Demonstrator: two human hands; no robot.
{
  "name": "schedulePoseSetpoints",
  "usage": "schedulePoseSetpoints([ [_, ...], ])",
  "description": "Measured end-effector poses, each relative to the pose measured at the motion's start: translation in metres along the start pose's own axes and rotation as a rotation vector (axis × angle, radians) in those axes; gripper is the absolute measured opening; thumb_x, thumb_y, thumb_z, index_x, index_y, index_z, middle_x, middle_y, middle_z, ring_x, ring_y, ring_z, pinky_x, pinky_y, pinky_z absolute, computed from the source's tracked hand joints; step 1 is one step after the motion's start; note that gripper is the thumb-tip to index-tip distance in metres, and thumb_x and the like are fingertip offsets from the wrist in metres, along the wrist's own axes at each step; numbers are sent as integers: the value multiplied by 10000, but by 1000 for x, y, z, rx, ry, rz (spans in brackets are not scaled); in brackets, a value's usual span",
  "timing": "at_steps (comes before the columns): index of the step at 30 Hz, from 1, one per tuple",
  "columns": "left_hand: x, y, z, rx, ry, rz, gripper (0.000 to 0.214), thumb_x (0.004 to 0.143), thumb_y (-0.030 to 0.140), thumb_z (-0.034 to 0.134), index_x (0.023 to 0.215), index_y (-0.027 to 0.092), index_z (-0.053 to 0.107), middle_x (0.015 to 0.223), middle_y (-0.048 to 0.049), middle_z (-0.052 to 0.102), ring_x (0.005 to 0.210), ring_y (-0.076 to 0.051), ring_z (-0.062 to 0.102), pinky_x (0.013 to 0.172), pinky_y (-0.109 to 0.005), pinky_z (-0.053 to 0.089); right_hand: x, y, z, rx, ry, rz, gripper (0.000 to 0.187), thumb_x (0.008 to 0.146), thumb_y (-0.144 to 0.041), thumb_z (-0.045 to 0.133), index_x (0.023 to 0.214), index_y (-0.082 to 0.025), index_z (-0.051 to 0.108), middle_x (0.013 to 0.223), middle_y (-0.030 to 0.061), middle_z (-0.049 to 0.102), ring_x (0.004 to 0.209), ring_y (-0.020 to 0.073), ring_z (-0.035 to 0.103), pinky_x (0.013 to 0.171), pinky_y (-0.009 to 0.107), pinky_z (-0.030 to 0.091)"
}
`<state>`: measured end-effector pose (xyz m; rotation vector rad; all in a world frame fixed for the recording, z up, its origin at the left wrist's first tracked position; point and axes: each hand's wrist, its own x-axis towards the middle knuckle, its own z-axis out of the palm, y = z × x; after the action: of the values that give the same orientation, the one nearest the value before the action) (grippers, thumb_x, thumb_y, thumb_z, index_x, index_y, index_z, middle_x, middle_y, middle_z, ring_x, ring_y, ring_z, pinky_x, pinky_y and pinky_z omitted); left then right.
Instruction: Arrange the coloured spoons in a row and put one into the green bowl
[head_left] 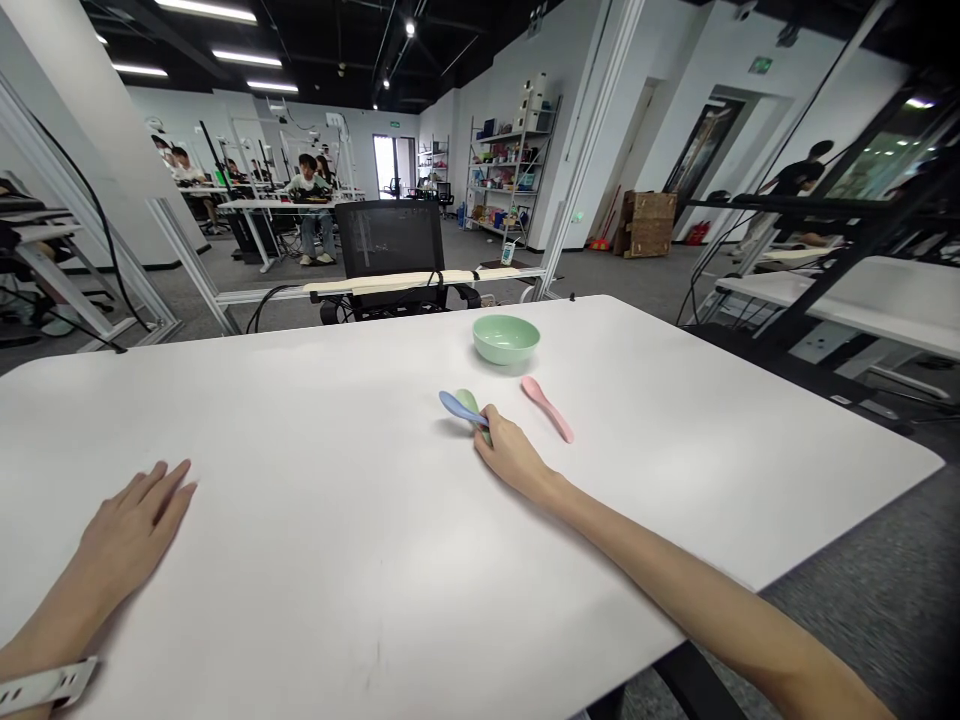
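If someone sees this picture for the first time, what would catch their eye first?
The pale green bowl stands out first, near the far edge of the large white table. Just in front of it, the right hand touches a blue spoon and a green spoon, with a pink spoon lying to their right. The left hand rests on the table at the near left.

Right hand [510, 455] curled, left hand [135, 525] flat
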<state>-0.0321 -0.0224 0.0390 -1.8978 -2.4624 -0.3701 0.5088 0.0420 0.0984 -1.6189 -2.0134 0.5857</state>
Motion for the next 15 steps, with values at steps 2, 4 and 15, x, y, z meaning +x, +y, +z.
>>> schedulePoseSetpoints([
  [2, 0, 0, 0, -2, 5, 5, 996, 976, 682, 90, 1609, 25, 490, 1723, -280, 446, 1620, -479, 379, 1271, -639, 366, 0, 0, 0, 2, 2, -3, 172, 975, -188, 419, 921, -297, 298, 758, -12, 543, 687, 225, 552, 656, 322, 349],
  [4, 0, 0, 0, 2, 7, 9, 990, 976, 675, 95, 1604, 21, 494, 1719, -284, 451, 1620, -478, 381, 1266, -636, 373, 0, 0, 1, 0, 5, -8, 158, 970, -183, 416, 927, -295, 312, 766, -5, 560, 693, 227, 565, 662, 323, 356],
  [15, 3, -13, 10, 59, 80, 61, 847, 986, 590, 203, 1587, 96, 538, 1667, -230, 547, 1599, -422, 439, 1227, -612, 440, 23, 34, -41, -30, 277, 48, 94, 1010, -317, 423, 1051, -249, 473, 870, 79, 694, 733, 253, 617, 694, 340, 418],
])
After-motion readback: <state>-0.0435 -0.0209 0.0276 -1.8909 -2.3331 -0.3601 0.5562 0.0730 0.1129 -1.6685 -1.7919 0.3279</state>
